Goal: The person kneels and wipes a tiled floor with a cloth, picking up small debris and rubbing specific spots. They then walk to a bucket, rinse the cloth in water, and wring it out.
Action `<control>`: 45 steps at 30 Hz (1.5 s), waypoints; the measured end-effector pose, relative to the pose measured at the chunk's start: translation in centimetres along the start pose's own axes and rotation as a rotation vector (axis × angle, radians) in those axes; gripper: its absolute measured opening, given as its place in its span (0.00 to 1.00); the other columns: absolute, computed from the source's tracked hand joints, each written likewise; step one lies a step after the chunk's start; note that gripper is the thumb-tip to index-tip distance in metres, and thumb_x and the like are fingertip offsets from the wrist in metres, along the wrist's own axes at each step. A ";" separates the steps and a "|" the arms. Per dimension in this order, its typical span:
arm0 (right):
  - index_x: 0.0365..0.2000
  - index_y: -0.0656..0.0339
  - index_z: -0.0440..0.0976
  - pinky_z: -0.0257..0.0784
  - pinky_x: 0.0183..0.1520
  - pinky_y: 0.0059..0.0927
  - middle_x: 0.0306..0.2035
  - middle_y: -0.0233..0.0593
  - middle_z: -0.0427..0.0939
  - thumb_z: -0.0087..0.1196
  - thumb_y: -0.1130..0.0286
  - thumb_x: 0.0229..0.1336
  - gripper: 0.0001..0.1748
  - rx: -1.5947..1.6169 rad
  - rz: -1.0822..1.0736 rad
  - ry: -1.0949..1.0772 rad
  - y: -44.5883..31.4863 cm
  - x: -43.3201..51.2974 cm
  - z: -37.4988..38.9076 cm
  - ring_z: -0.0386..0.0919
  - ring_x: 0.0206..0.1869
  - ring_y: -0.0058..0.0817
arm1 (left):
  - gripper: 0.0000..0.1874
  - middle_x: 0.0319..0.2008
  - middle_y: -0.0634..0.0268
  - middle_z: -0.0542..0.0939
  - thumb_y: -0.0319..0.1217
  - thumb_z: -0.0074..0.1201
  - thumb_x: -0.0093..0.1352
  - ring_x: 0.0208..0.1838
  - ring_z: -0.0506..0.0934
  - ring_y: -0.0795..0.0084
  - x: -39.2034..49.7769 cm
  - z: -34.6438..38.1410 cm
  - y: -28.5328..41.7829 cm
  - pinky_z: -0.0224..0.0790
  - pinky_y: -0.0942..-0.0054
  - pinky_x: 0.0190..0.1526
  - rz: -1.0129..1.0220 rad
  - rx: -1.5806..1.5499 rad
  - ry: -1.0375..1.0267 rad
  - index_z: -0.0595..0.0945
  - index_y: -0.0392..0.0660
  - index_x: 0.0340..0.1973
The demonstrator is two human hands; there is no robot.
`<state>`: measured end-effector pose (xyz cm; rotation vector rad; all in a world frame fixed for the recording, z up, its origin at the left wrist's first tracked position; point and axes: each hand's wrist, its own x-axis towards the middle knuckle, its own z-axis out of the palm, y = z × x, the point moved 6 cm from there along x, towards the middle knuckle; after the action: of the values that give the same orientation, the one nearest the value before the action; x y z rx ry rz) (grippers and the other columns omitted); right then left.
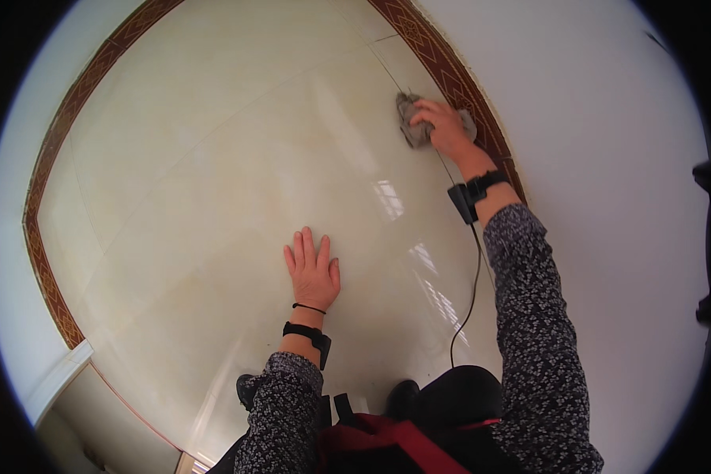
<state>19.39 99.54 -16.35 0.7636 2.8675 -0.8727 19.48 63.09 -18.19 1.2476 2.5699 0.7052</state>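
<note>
My right hand (444,127) grips a crumpled grey-brown cloth (413,135) low at the right wall. The cloth lies on the glossy cream tile floor (231,178), and part of it reaches the dark red patterned baseboard (493,133). My left hand (315,275) rests palm down on the floor with its fingers spread, holding nothing. Both wrists wear black straps with a small device. Whatever part of the cloth lies under my right palm is hidden.
White walls (592,148) rise at the right and left above the baseboard. A black cable (477,278) runs from the right wrist device towards my body. A doorway with a white frame edge (65,373) opens at the lower left. My knee (465,394) is close below.
</note>
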 end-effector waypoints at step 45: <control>0.39 0.58 0.76 0.66 0.53 0.31 0.43 0.41 0.75 0.50 0.87 0.40 0.22 0.820 -0.375 -0.450 -19.6 -33.8 21.6 0.71 0.49 0.37 | 0.15 0.43 0.52 0.78 0.33 0.49 0.64 0.45 0.76 0.53 -36.1 -23.6 -24.3 0.69 0.63 0.47 -0.702 0.063 -0.289 0.77 0.43 0.45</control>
<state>37.75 58.92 -18.22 -0.0054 2.2226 -2.0075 16.51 14.28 -10.83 0.3499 2.5284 0.2709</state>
